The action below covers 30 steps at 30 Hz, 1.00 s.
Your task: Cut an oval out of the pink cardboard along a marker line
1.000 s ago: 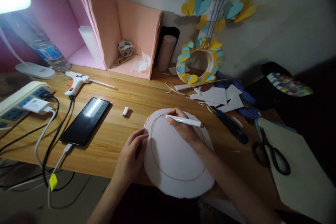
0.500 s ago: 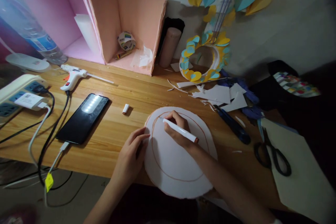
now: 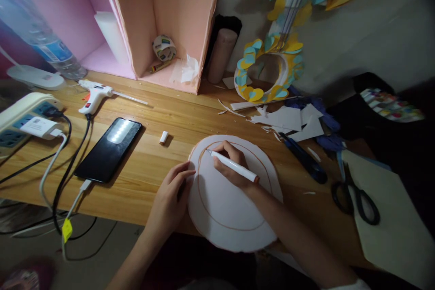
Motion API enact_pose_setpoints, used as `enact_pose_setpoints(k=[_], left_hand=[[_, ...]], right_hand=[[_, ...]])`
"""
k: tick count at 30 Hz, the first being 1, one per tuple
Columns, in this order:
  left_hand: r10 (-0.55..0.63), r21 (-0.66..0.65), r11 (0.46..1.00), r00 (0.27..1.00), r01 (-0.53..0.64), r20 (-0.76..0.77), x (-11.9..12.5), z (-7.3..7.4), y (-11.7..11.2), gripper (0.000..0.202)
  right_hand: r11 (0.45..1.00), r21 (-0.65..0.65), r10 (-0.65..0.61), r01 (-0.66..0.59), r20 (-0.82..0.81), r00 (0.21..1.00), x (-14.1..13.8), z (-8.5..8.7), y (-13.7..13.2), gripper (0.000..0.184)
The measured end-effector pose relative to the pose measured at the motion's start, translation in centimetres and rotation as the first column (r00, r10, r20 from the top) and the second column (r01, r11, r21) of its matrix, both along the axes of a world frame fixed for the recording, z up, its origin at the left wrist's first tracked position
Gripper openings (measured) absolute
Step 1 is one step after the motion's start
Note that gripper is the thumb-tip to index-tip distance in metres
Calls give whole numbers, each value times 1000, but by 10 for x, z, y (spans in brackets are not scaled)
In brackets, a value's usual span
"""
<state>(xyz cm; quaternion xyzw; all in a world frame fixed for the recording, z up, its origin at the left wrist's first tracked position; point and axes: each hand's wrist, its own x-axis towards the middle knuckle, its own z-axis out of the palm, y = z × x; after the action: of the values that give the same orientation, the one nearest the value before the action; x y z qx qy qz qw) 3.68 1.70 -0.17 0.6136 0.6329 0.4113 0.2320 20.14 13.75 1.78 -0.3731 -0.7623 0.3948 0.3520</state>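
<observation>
**White disc (image 3: 222, 210) under pen and hand**

Head view: wood desk (image 3: 159, 172) runs across the frame, and the disc lies at its near edge, part of it hanging over the front. A brown ring (image 3: 234, 229) is drawn just inside the disc's rim. The right hand (image 3: 231, 177) rests on the disc's upper half, fingers clamped round a white pen (image 3: 243, 173). The pen lies low, its tip touching the ring at the upper left. The left hand (image 3: 170, 197) sits at the disc's left rim, fingers loosely bent, tips pressing on the edge and closed on nothing.

Left of the disc lies a small white cap (image 3: 163, 137), and beyond it a phone (image 3: 108, 148), screen up, with a cable plugged into its near end. A glue gun (image 3: 94, 97) lies farther back. To the right of the disc are a blue knife (image 3: 302, 157), paper scraps (image 3: 285, 120) and black scissors (image 3: 356, 197), which rest partly on a pale sheet (image 3: 394, 226). A wreath (image 3: 268, 74) of yellow and blue paper hearts leans against the wall behind.
</observation>
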Motion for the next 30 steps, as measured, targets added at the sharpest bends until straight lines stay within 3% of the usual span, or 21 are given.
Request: enact_pose_setpoints(k=[7, 14, 19, 23, 27, 30], left_hand=[[-11, -2, 1000, 1000, 11, 8, 0, 0, 0, 22], [-15, -8, 1000, 1000, 15, 5, -1, 2, -1, 22], [-2, -8, 1000, 1000, 2, 1, 0, 2, 1, 21], [-5, -1, 1000, 1000, 5, 0, 0, 2, 1, 21], [-5, -3, 1000, 1000, 5, -3, 0, 2, 0, 22], [-8, 0, 1000, 1000, 8, -9, 0, 2, 0, 22]], right_hand=[[989, 5, 148, -148, 58, 987, -2, 7, -3, 12], [938, -25, 347, -346, 79, 935, 4, 3, -2, 11], [969, -23, 248, -247, 62, 967, 5, 4, 0, 11], [941, -68, 334, -331, 47, 941, 4, 4, 0, 10], [960, -57, 278, -275, 60, 959, 6, 1, 0, 12], [939, -76, 342, -336, 69, 937, 7, 0, 1, 11]])
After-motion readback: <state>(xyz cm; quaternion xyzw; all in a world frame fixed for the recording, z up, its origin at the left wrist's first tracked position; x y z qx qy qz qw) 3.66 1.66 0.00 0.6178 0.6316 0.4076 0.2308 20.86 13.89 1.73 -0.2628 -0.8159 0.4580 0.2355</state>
